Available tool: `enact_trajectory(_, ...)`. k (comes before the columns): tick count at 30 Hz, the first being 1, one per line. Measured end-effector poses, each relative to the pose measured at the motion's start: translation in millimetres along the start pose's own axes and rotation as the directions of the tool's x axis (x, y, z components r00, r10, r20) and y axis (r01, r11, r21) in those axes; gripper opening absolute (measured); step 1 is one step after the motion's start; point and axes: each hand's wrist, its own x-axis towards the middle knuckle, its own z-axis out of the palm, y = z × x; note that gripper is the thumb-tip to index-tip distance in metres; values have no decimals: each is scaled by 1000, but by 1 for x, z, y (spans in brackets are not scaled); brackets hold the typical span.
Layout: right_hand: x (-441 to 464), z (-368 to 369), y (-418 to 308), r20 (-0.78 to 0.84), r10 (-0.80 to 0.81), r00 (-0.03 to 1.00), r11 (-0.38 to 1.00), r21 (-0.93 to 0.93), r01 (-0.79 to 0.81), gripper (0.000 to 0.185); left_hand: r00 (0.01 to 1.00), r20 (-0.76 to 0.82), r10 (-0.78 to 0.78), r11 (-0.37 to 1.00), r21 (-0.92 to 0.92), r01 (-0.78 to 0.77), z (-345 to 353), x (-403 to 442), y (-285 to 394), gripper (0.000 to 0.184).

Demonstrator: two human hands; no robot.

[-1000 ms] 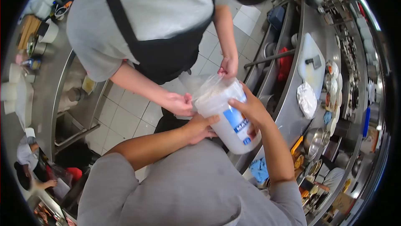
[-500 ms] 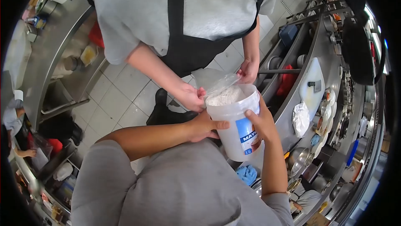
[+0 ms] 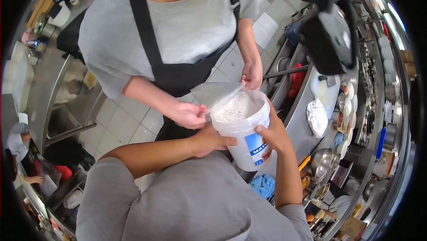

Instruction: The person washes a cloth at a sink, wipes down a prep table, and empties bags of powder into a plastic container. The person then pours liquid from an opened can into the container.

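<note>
A white plastic bucket (image 3: 235,145) with a blue label is tilted between my two hands. White powder (image 3: 233,109) shows inside it. My left hand (image 3: 208,141) grips the bucket's left side, thumb on the outer wall. On the right side my right hand (image 3: 272,129) holds it, thumb near the label. Facing me, a person in a grey shirt and black apron (image 3: 182,74) holds a clear plastic bag (image 3: 218,93) at the bucket's mouth with both hands.
A steel counter (image 3: 296,127) on the right bears a cutting board (image 3: 324,90), a white cloth bundle (image 3: 317,117) and several bowls. A blue cloth (image 3: 262,186) lies below the bucket. Another steel counter (image 3: 55,81) stands left; further people are at the lower left.
Since the earliest frame the bucket's mouth has turned toward me, showing more powder. The bag's edge is now pulled open along the rim. The co-worker's head has come into view.
</note>
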Motion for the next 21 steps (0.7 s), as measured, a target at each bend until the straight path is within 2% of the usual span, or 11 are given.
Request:
enact_trajectory(2, -9, -6, 22, -12, -43, 999, 998, 55, 43, 131, 1000, 10, -16, 999, 46, 16, 10, 5, -7, 96)
enact_trajectory(4, -14, -12, 49, 7, -138, 990, 972, 193, 134, 141, 980, 20, 200, 961, 192, -200, 16, 18, -14, 100)
enact_trajectory(8, -26, -8, 97, -78, -326, 942, 843, 427, 327, 149, 949, -1, 314, 853, 438, -282, 27, 35, -24, 104)
enact_trajectory(10, -29, -3, 108, -186, -240, 953, 835, 461, 300, 147, 920, 40, 390, 567, 777, -274, 33, 49, -20, 120)
enact_trajectory(11, -32, -4, 118, -261, -147, 954, 829, 493, 263, 145, 930, 62, 363, 552, 789, -269, 43, 52, -21, 120)
enact_trajectory(13, -47, -5, 143, -318, -304, 898, 470, 770, 432, 137, 844, 106, 526, 339, 884, -323, 81, 56, -16, 130)
enact_trajectory(15, -56, 3, 161, -422, -220, 879, 178, 869, 462, 129, 865, 208, 457, 293, 883, -367, 103, 79, -19, 132)
enact_trajectory(17, -30, 6, 211, -463, -58, 884, 82, 881, 466, 117, 872, 225, 435, 295, 879, -374, 113, 104, -17, 135)
enact_trajectory(18, -18, -2, 222, -506, -39, 862, 208, 840, 502, 107, 905, 194, 377, 341, 880, -331, 99, 124, -13, 137)
enact_trajectory(19, -11, -12, 226, -500, 12, 866, 218, 847, 485, 107, 910, 213, 355, 322, 886, -333, 103, 137, -10, 137)
enact_trajectory(21, -12, -32, 233, -550, -96, 829, 127, 820, 559, 107, 908, 283, 309, 234, 903, -361, 118, 154, -4, 143)
